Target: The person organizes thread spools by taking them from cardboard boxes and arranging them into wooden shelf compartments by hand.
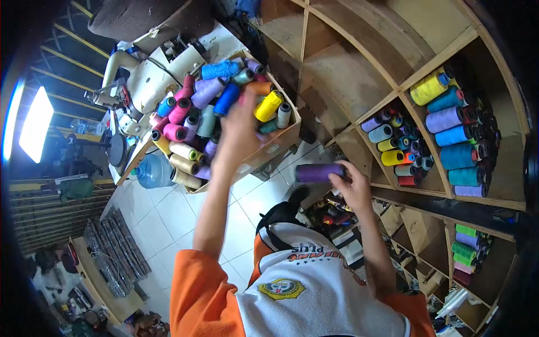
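Observation:
A dark purple thread spool (320, 173) lies sideways in my right hand (352, 188), whose fingers close on its end. My left hand (241, 132), smeared by motion, is over the box (273, 147) of thread spools. Near its fingers are a blue spool (227, 100), a yellow spool (268, 106) and an orange spool (259, 88). Pink, lilac and beige spools fill the rest of the box. The blur hides whether the left fingers hold anything.
A white sewing machine (149, 84) stands left of the box. Wooden shelves (400, 92) with stacked spools rise at the right. A blue water bottle (152, 171) is on the tiled floor (160, 216) below the table.

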A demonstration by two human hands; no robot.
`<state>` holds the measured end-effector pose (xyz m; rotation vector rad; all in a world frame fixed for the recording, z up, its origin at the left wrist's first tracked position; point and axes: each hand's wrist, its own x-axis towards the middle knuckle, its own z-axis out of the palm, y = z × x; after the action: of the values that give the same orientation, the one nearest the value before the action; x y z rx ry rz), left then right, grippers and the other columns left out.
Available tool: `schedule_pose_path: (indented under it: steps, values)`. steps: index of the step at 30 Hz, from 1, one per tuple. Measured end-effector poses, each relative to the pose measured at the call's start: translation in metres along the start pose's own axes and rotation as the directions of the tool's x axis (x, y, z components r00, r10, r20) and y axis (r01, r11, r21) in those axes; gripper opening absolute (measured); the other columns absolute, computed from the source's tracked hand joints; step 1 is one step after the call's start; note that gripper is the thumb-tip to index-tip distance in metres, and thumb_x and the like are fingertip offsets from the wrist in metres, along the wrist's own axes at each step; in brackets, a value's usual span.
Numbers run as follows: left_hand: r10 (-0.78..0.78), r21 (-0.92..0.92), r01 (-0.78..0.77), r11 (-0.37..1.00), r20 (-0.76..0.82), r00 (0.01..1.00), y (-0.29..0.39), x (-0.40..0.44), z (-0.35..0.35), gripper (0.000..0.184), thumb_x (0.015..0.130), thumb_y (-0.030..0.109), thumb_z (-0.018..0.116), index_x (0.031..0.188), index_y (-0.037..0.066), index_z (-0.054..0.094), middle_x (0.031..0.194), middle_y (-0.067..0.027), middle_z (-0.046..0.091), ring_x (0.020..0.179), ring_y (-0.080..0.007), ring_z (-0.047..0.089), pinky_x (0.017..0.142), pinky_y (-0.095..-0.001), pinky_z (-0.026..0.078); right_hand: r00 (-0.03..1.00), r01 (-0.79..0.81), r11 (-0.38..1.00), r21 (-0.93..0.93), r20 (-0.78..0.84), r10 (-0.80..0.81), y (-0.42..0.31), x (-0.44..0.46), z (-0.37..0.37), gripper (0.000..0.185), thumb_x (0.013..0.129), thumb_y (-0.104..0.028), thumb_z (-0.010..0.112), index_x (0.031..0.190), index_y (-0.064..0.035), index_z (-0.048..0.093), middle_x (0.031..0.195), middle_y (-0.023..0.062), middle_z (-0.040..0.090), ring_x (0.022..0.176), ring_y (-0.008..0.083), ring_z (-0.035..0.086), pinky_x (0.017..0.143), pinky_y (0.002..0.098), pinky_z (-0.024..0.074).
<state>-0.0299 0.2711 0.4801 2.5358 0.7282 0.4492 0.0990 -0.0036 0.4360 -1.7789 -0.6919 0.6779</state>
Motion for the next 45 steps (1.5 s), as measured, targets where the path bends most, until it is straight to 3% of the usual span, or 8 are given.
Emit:
schedule_pose_path:
  steps: [3, 9, 14, 24, 27, 34, 41, 45]
  values:
    - [-0.103, 0.417, 0.168, 0.893, -0.175, 0.979, -0.069, 0.049, -0.016, 0.122, 0.053, 0.041, 0.087, 0.147, 0.011, 0.016, 0.14, -0.0216, 0.037, 0.127, -0.0392, 0.039, 0.095, -0.0587, 0.036, 0.991, -0.11, 0.991, 0.076, -0.061, 0.115, 0.005, -0.014, -0.019, 0.035, 0.085, -0.013, 0.068, 0.113, 0.0033, 0.056, 0.093, 0.011, 0.066, 0.08, 0.0141, 0.065, 0.069, 0.0268, 0.0534]
    - [-0.186, 0.654, 0.226, 0.722, -0.132, 0.974, -0.124, 0.063, 0.022, 0.125, 0.044, 0.04, 0.089, 0.146, 0.014, 0.022, 0.14, -0.0186, 0.038, 0.126, -0.0391, 0.04, 0.095, -0.0594, 0.035, 0.976, -0.166, 0.971, 0.173, -0.111, 0.186, 0.039, -0.041, -0.034, 0.033, 0.085, -0.012, 0.068, 0.112, 0.0032, 0.056, 0.091, 0.0112, 0.064, 0.078, 0.0143, 0.066, 0.068, 0.0264, 0.0535]
    - [-0.145, 0.667, 0.253, 0.701, -0.213, 0.966, -0.138, 0.061, 0.043, 0.116, 0.048, 0.033, 0.086, 0.146, 0.017, 0.025, 0.137, -0.0236, 0.038, 0.126, -0.0413, 0.039, 0.098, -0.0586, 0.032, 0.972, -0.177, 0.979, 0.102, -0.139, 0.19, 0.051, -0.051, -0.036, 0.033, 0.086, -0.012, 0.068, 0.113, 0.0026, 0.056, 0.095, 0.012, 0.063, 0.077, 0.0151, 0.065, 0.068, 0.0274, 0.0538]
    - [-0.207, 0.66, 0.293, 0.692, -0.208, 0.956, -0.121, 0.063, 0.038, 0.107, 0.053, 0.037, 0.081, 0.145, 0.021, 0.028, 0.14, -0.0281, 0.033, 0.127, -0.0438, 0.036, 0.096, -0.0633, 0.03, 0.962, -0.225, 0.965, 0.135, -0.127, 0.242, 0.048, -0.054, -0.037, 0.034, 0.086, -0.016, 0.068, 0.112, 0.0025, 0.056, 0.097, 0.012, 0.062, 0.079, 0.0165, 0.066, 0.067, 0.0277, 0.0539]
    - [-0.277, 0.716, 0.332, 0.615, -0.198, 0.94, -0.121, 0.069, 0.042, 0.107, 0.054, 0.037, 0.081, 0.145, 0.021, 0.028, 0.138, -0.0283, 0.036, 0.125, -0.0438, 0.038, 0.097, -0.0628, 0.03, 0.966, -0.209, 0.971, 0.114, -0.129, 0.223, 0.052, -0.055, -0.035, 0.034, 0.086, -0.016, 0.068, 0.112, 0.0024, 0.056, 0.098, 0.012, 0.062, 0.08, 0.0173, 0.066, 0.069, 0.0281, 0.0543]
    - [-0.197, 0.736, 0.306, 0.604, -0.234, 0.952, -0.123, 0.073, 0.044, 0.105, 0.051, 0.037, 0.083, 0.142, 0.019, 0.033, 0.125, -0.0256, 0.046, 0.114, -0.0411, 0.047, 0.093, -0.0561, 0.034, 0.964, -0.216, 0.97, 0.11, -0.134, 0.23, 0.058, -0.061, -0.038, 0.034, 0.086, -0.015, 0.068, 0.113, 0.0023, 0.056, 0.099, 0.013, 0.062, 0.084, 0.0168, 0.066, 0.072, 0.0285, 0.0542]
    - [0.023, 0.566, 0.216, 0.796, -0.385, 0.923, -0.064, 0.049, 0.021, 0.099, 0.054, 0.04, 0.082, 0.137, 0.012, 0.037, 0.115, -0.025, 0.048, 0.102, -0.0386, 0.049, 0.089, -0.0491, 0.037, 0.949, -0.268, 0.951, 0.152, -0.13, 0.289, 0.059, -0.069, -0.043, 0.035, 0.086, -0.016, 0.067, 0.114, 0.0019, 0.056, 0.095, 0.0113, 0.064, 0.08, 0.0155, 0.066, 0.07, 0.0275, 0.0537]
    - [-0.106, 0.423, 0.267, 0.866, -0.366, 0.924, -0.043, 0.029, 0.022, 0.106, 0.051, 0.035, 0.084, 0.14, 0.014, 0.03, 0.119, -0.0243, 0.044, 0.108, -0.0418, 0.048, 0.091, -0.051, 0.04, 0.951, -0.273, 0.954, 0.126, -0.117, 0.287, 0.064, -0.075, -0.042, 0.036, 0.086, -0.016, 0.067, 0.115, 0.002, 0.055, 0.095, 0.0112, 0.064, 0.079, 0.0146, 0.066, 0.069, 0.027, 0.0533]
